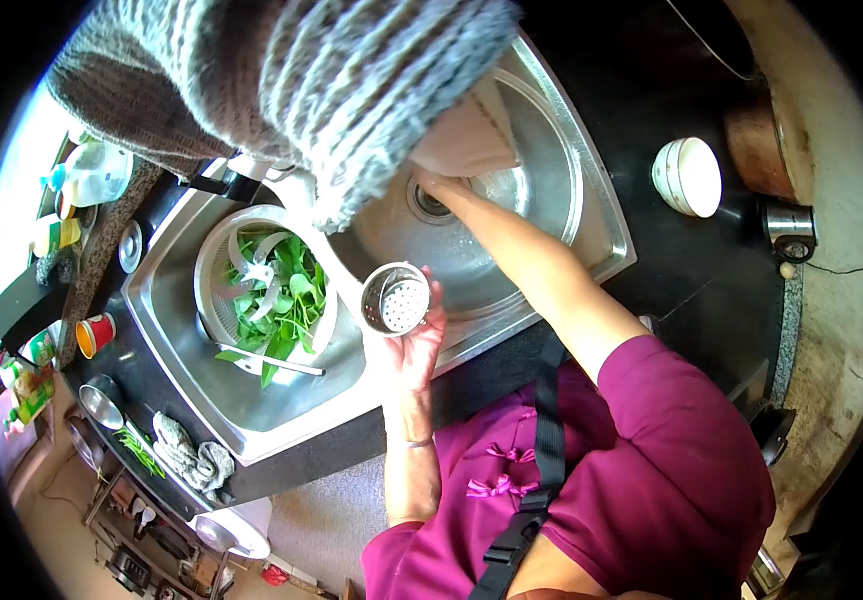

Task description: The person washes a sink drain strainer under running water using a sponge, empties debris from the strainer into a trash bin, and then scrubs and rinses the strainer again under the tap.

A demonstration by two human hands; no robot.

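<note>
Over the dark tabletop (681,275) and its steel sink (551,205), the left grip (419,343) curls round a perforated metal cup (395,300), leafy greens (299,290) to its left; the right grip (439,186), by the drain (426,207), I can't make out.

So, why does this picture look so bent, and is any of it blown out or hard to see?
Head view: strong wide-angle distortion, with black corners and the straight room lines bowed; head view: the window at left glares nearly white; head view: bright reflections streak the steel sink, yet the strainer cup in the left hand shows its holes clearly.
</note>
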